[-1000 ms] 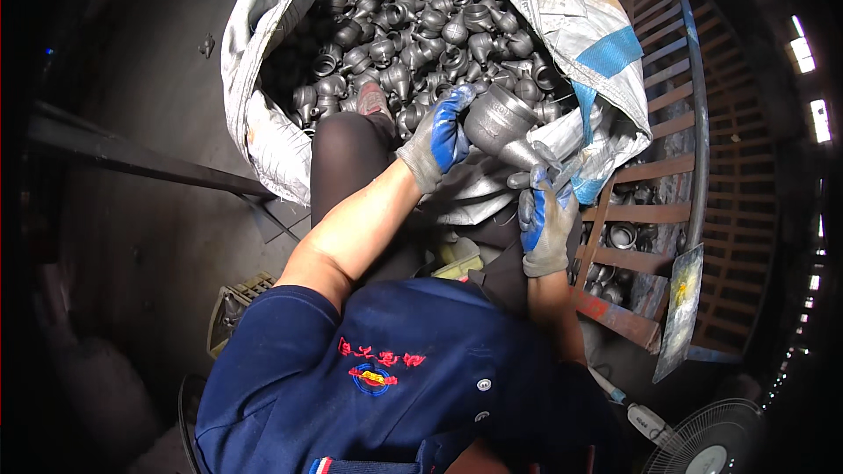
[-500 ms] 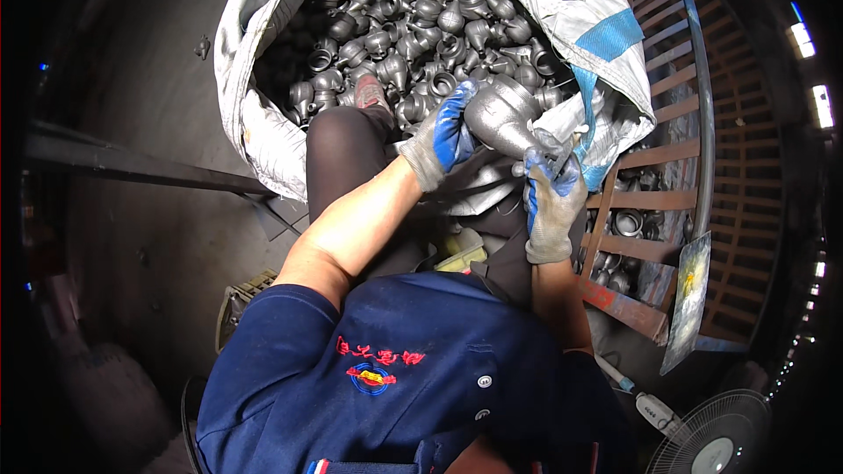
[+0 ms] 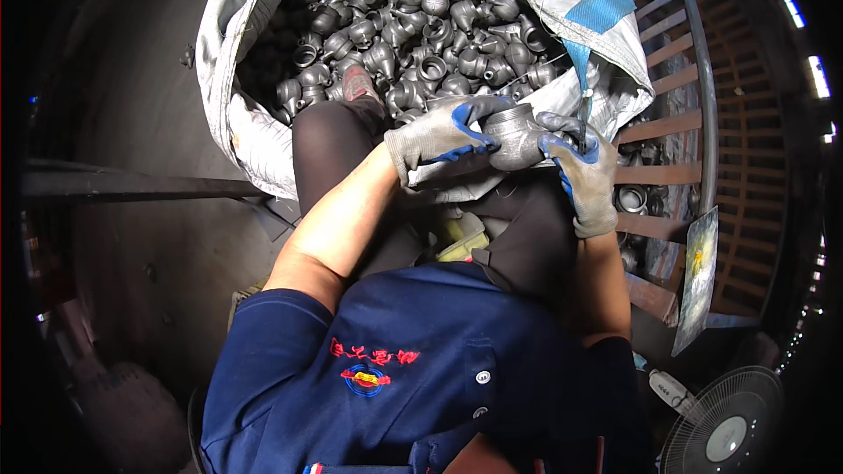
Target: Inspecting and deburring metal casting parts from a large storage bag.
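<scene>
A grey, rounded metal casting (image 3: 516, 139) with a ribbed collar is held over my lap, just in front of the big bag's near edge. My left hand (image 3: 452, 133), in a grey glove with blue palm coating, grips its left side. On the other side, my right hand (image 3: 587, 167), gloved the same way, is closed around the casting's narrower end. A thin dark piece shows by the right fingers; I cannot make out what it is. Many similar bulb-shaped castings (image 3: 436, 2) fill the open white woven bag (image 3: 263, 154) beyond my hands.
Right of the bag stands a slatted metal crate (image 3: 667, 127) with more castings inside. A fan (image 3: 727, 439) is at the lower right. A dark metal bar (image 3: 149, 183) runs in from the left. My shoe (image 3: 358, 83) rests against the castings; a yellowish container (image 3: 463, 241) sits between my legs.
The casting has been turned, so its collar now faces up and away. My left hand has shifted from its upper left to its side; my right hand has moved slightly right.
</scene>
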`<control>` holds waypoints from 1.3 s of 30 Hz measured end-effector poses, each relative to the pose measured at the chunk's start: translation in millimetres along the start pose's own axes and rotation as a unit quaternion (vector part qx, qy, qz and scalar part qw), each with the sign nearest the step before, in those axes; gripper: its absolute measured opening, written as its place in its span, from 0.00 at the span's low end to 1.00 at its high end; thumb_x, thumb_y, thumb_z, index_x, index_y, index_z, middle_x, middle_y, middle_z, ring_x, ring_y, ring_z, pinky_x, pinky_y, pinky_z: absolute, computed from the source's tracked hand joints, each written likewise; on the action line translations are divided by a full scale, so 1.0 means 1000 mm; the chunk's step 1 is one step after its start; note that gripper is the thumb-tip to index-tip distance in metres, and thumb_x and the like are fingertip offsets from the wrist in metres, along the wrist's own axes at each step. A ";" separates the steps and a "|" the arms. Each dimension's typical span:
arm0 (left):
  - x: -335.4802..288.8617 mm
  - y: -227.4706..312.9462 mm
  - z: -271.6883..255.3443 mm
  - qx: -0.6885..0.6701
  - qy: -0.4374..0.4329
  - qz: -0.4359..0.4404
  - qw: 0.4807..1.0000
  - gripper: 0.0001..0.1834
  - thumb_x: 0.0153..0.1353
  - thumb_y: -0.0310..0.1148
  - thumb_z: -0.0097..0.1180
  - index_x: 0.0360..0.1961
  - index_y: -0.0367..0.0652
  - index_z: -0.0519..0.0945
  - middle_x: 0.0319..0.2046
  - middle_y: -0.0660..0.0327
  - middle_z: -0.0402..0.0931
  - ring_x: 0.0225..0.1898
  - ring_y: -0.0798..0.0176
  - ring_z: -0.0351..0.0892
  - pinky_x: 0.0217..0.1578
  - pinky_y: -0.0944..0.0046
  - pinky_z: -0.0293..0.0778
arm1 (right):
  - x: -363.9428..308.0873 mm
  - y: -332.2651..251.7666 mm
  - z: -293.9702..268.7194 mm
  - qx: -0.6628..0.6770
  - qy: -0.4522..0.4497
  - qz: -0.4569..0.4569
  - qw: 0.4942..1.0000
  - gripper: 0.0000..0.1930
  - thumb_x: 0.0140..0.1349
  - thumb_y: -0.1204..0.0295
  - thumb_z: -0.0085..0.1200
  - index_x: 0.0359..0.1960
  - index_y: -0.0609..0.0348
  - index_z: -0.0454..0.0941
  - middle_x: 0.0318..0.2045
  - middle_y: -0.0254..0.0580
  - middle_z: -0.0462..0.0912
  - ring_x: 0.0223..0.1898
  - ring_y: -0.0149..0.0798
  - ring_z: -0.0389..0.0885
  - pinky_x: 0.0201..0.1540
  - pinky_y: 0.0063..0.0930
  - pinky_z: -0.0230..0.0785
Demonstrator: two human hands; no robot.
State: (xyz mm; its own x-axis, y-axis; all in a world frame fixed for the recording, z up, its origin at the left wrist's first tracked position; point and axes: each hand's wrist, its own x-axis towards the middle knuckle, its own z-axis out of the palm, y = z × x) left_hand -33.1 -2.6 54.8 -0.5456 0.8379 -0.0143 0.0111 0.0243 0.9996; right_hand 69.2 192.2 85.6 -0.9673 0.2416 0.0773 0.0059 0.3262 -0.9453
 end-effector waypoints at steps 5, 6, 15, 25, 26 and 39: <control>0.008 -0.010 0.004 -0.075 -0.067 -0.073 0.992 0.20 0.48 0.19 0.57 0.46 0.37 0.75 0.39 0.64 0.76 0.38 0.73 0.73 0.38 0.71 0.72 | 0.009 -0.004 0.000 -0.045 -0.022 -0.015 0.999 0.13 0.49 0.77 0.58 0.38 0.67 0.78 0.35 0.40 0.81 0.34 0.28 0.77 0.40 0.22 0.69; 0.003 0.000 0.013 -0.121 -0.022 -0.034 0.992 0.18 0.48 0.19 0.56 0.43 0.36 0.75 0.37 0.64 0.76 0.37 0.73 0.74 0.37 0.71 0.72 | 0.009 0.002 -0.001 -0.004 -0.016 0.022 1.000 0.17 0.51 0.78 0.57 0.45 0.66 0.75 0.38 0.40 0.80 0.36 0.27 0.75 0.40 0.20 0.68; -0.009 -0.009 0.016 -0.384 0.109 -0.023 0.917 0.15 0.56 0.21 0.50 0.46 0.32 0.73 0.38 0.55 0.78 0.37 0.64 0.79 0.39 0.70 0.77 | -0.030 -0.014 0.017 0.027 -0.016 -0.052 0.998 0.22 0.56 0.83 0.43 0.56 0.68 0.65 0.50 0.46 0.73 0.40 0.28 0.73 0.44 0.21 0.67; -0.016 0.008 0.017 -0.480 0.142 -0.018 0.865 0.13 0.57 0.22 0.49 0.45 0.35 0.74 0.36 0.60 0.78 0.32 0.74 0.77 0.27 0.81 0.74 | -0.031 -0.011 0.030 -0.054 -0.023 0.043 0.997 0.19 0.55 0.84 0.49 0.50 0.72 0.70 0.48 0.47 0.76 0.50 0.34 0.73 0.53 0.24 0.63; -0.017 0.009 0.018 -0.501 0.133 -0.005 0.855 0.12 0.57 0.22 0.50 0.43 0.36 0.74 0.35 0.60 0.78 0.31 0.75 0.77 0.27 0.81 0.73 | -0.030 -0.009 0.031 -0.061 -0.017 0.004 0.998 0.18 0.55 0.84 0.50 0.50 0.71 0.71 0.48 0.48 0.76 0.50 0.34 0.73 0.53 0.24 0.63; -0.014 0.003 0.016 -0.489 0.115 0.005 0.865 0.12 0.58 0.21 0.50 0.45 0.34 0.74 0.38 0.60 0.77 0.37 0.73 0.75 0.38 0.76 0.73 | -0.019 -0.003 0.038 -0.171 0.007 -0.112 0.979 0.17 0.50 0.80 0.55 0.44 0.59 0.77 0.34 0.48 0.79 0.34 0.46 0.79 0.37 0.32 0.70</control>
State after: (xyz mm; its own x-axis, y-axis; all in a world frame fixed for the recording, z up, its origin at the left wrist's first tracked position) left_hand -11.6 -5.4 57.9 -0.7025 0.7026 -0.1136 -0.6361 -0.5483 0.5429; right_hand 77.8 152.1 74.7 -0.9504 0.1415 0.2771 -0.1186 0.6587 -0.7430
